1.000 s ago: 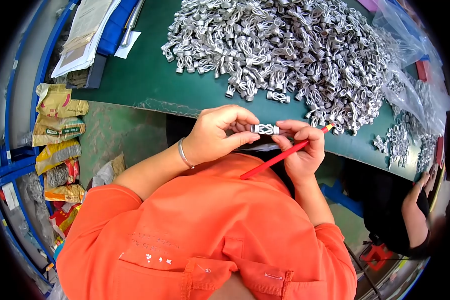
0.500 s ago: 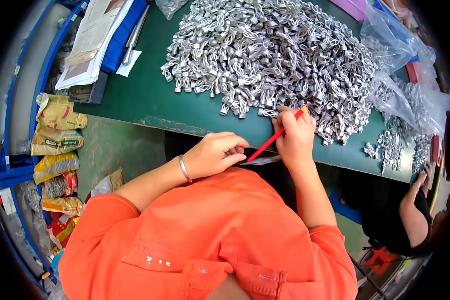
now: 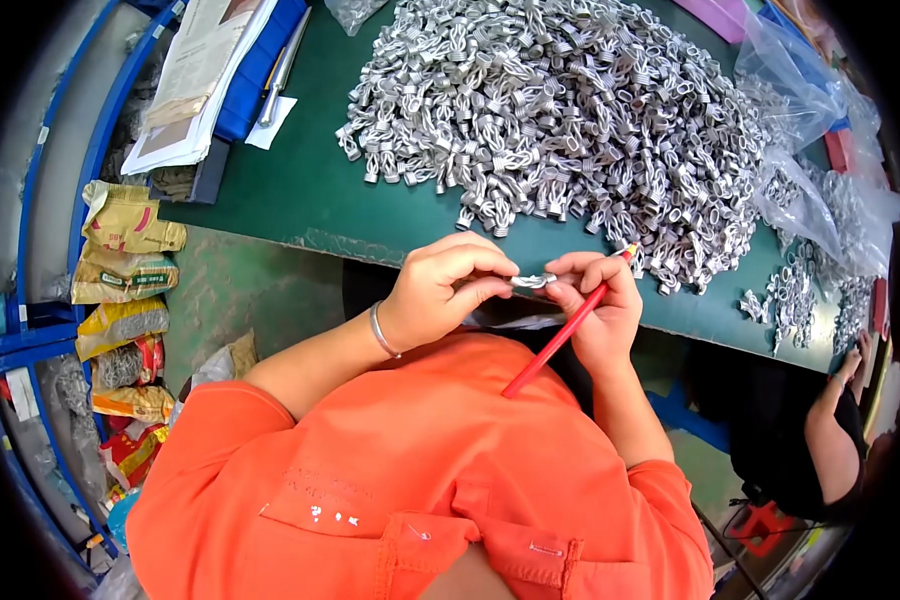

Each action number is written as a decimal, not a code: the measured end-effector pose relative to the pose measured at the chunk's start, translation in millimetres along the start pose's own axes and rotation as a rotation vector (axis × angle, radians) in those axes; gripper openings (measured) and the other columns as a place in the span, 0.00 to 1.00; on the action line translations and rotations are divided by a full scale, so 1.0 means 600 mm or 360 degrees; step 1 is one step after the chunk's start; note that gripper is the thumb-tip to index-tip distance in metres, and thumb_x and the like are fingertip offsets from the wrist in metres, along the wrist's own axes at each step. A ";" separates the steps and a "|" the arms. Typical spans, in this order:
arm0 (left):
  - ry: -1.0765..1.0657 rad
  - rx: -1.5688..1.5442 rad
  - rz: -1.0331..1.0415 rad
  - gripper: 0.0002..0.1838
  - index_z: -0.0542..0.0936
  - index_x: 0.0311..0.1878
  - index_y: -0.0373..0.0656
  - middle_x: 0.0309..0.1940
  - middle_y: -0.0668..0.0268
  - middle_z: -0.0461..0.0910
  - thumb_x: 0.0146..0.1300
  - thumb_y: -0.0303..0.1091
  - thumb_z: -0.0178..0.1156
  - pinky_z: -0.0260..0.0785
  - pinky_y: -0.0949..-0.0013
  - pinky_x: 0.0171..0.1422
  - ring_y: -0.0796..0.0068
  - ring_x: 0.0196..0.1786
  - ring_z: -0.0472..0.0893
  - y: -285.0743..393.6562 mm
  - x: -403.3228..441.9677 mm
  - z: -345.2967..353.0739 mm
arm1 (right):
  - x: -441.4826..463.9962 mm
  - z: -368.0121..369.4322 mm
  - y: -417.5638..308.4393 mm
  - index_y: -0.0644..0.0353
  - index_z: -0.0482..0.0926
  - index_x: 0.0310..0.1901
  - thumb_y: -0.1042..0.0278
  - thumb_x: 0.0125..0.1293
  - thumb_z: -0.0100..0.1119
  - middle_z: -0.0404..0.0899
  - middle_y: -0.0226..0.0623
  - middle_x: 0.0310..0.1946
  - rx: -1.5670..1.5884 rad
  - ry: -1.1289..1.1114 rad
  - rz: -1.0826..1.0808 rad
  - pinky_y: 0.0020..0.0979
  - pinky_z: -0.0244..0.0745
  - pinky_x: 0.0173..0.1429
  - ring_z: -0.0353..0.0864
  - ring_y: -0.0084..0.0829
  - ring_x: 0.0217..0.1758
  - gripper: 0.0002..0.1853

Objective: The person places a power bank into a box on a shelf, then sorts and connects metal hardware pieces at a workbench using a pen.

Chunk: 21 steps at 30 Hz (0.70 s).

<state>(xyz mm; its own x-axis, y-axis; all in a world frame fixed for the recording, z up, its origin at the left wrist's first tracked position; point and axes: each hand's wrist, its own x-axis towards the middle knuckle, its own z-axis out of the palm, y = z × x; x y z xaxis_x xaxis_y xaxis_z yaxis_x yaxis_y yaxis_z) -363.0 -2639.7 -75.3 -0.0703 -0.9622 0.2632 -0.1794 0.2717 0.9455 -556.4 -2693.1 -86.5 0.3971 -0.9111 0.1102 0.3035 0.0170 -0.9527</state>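
Between my two hands is one small silver metal loop fitting [image 3: 533, 282], held level just off the table's front edge. The fingertips of my left hand [image 3: 448, 285] pinch its left end. My right hand [image 3: 602, 308] is closed, with thumb and fingertips at the fitting's right end. That same hand also grips a red pencil [image 3: 560, 340], which slants with its yellowish end up beside the pile. Beyond my hands, a large heap of similar metal fittings [image 3: 560, 120] covers much of the green table [image 3: 300, 170].
At the back left, papers [image 3: 205, 75] lean on a blue bin [image 3: 260, 80]. Filled sacks [image 3: 125, 270] line the blue shelving [image 3: 65, 190] at left. To the right are clear plastic bags [image 3: 800, 110], smaller piles of fittings [image 3: 795, 305] and another person's arm [image 3: 832, 420].
My right hand has come back from the heap's edge to my left hand, and a fitting now shows between them. My left hand has risen slightly, and the pencil has moved with my right hand.
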 end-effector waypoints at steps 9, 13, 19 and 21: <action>0.0050 0.0092 0.0102 0.11 0.79 0.38 0.33 0.37 0.58 0.78 0.49 0.18 0.67 0.75 0.76 0.36 0.76 0.35 0.80 0.016 -0.006 0.003 | -0.008 -0.005 0.006 0.61 0.61 0.32 0.89 0.51 0.63 0.76 0.47 0.39 -0.0322 -0.0100 -0.0408 0.28 0.80 0.42 0.81 0.31 0.39 0.19; -0.0148 0.0197 0.0061 0.10 0.79 0.37 0.34 0.37 0.60 0.79 0.50 0.20 0.67 0.75 0.76 0.37 0.75 0.35 0.80 0.014 -0.019 -0.005 | -0.015 -0.020 -0.010 0.61 0.64 0.28 0.83 0.49 0.67 0.78 0.44 0.34 -0.0641 -0.0339 -0.0311 0.26 0.76 0.33 0.79 0.27 0.31 0.17; -0.0183 0.0185 -0.0299 0.08 0.78 0.38 0.32 0.36 0.62 0.78 0.54 0.21 0.63 0.77 0.76 0.41 0.75 0.34 0.81 0.000 -0.032 0.006 | 0.027 -0.026 -0.004 0.62 0.66 0.29 0.83 0.49 0.65 0.77 0.44 0.33 -0.1372 -0.0225 -0.0675 0.34 0.72 0.31 0.76 0.44 0.31 0.14; -0.0211 0.0224 -0.0321 0.09 0.78 0.39 0.32 0.36 0.61 0.78 0.54 0.21 0.63 0.77 0.76 0.41 0.75 0.34 0.81 0.007 -0.023 0.004 | 0.060 -0.012 0.004 0.62 0.68 0.30 0.82 0.47 0.64 0.77 0.43 0.34 -0.1491 -0.0120 -0.0840 0.37 0.72 0.36 0.76 0.45 0.34 0.13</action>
<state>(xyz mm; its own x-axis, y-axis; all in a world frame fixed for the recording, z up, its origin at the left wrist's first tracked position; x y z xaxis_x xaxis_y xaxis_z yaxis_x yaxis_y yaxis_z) -365.3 -2625.0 -75.6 -0.1455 -0.9887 0.0363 -0.3367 0.0840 0.9379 -547.8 -2729.1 -87.0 0.4721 -0.6830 0.5573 -0.3191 -0.7218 -0.6142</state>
